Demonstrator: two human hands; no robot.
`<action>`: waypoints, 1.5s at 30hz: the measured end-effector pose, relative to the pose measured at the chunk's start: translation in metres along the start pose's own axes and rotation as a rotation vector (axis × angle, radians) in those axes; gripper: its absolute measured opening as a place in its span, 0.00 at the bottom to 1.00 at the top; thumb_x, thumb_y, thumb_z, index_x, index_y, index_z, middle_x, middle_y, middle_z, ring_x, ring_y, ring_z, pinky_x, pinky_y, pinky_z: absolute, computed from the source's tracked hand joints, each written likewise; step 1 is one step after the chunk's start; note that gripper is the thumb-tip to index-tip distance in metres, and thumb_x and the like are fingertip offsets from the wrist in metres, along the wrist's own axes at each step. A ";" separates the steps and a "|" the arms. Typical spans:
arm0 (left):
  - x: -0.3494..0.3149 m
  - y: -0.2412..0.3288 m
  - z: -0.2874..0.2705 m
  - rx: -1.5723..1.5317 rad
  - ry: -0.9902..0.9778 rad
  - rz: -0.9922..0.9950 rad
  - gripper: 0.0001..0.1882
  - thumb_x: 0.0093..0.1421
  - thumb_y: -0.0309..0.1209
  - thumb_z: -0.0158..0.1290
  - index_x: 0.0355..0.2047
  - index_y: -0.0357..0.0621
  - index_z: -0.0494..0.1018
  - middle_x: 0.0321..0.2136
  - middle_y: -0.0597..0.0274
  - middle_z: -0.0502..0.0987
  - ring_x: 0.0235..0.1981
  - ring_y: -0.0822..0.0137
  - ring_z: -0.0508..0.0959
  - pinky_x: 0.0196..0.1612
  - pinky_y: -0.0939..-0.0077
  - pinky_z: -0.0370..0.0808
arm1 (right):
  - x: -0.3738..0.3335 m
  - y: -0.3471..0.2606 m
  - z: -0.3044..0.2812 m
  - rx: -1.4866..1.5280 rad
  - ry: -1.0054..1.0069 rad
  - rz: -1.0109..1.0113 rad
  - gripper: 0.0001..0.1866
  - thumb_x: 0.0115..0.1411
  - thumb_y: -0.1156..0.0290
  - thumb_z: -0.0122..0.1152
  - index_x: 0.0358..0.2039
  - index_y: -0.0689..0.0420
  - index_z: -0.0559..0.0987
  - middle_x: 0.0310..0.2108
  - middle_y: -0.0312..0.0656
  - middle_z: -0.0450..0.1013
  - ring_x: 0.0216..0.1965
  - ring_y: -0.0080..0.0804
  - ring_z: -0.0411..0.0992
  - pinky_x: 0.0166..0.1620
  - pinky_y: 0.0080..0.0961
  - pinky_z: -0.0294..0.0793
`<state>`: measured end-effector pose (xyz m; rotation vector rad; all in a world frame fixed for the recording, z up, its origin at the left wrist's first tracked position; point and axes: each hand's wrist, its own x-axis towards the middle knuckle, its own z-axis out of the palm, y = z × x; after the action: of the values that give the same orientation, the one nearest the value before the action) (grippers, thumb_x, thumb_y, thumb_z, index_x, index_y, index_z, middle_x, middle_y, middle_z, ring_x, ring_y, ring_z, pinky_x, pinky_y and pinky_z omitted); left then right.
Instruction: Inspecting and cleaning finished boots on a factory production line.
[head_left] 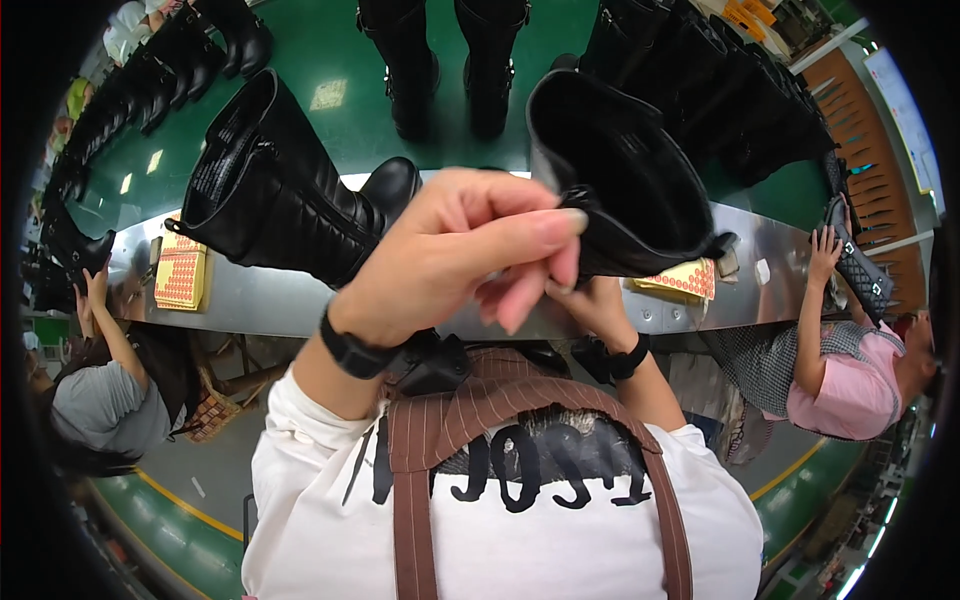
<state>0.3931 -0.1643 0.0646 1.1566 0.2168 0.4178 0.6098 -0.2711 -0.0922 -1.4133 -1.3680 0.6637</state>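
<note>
A tall black boot (640,165) stands in front of me on the right, its wide opening tipped toward me. My left hand (465,255) is raised before its near rim. Thumb and forefinger are pinched together beside a small dark tab on that rim; whether they grip it or something thin is unclear. Lower down, my right hand (600,310) is close under the same boot's near side. Its fingers are mostly hidden behind my left hand and the boot. Another black boot (285,190), with a zip down its shaft, leans at my left, apart from my fingers.
Yellow sticker sheets with red dots (180,278) lie on the metal table edge (260,300), with more stickers (690,280) at right. Several boots (700,90) line the green table (320,50). Co-workers at far left (110,390) and far right (840,370) handle boots.
</note>
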 end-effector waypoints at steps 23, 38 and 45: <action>-0.081 -0.107 -0.084 -0.018 0.903 0.317 0.19 0.57 0.23 0.59 0.49 0.37 0.72 0.46 0.60 0.76 0.47 0.70 0.75 0.53 0.73 0.71 | 0.033 -0.034 0.070 0.633 -0.086 0.371 0.25 0.55 0.73 0.65 0.53 0.64 0.72 0.49 0.41 0.72 0.49 0.29 0.71 0.55 0.27 0.69; -0.038 -0.073 -0.087 0.178 0.772 0.280 0.38 0.62 0.34 0.53 0.67 0.43 0.46 0.64 0.53 0.50 0.63 0.59 0.58 0.61 0.63 0.65 | 0.074 -0.052 0.061 0.438 -0.019 -0.232 0.43 0.54 0.78 0.57 0.69 0.55 0.50 0.67 0.50 0.48 0.66 0.44 0.52 0.66 0.39 0.56; -0.036 -0.101 -0.074 -0.612 0.520 0.251 0.30 0.68 0.55 0.37 0.56 0.43 0.67 0.48 0.59 0.76 0.47 0.66 0.77 0.53 0.68 0.74 | 0.061 -0.044 0.057 1.571 -0.361 0.322 0.31 0.65 0.68 0.48 0.67 0.57 0.54 0.64 0.51 0.55 0.61 0.44 0.63 0.61 0.45 0.66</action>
<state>0.3539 -0.1511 -0.0586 0.4552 0.3651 0.9356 0.5540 -0.2043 -0.0555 -0.1857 -0.4391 1.7257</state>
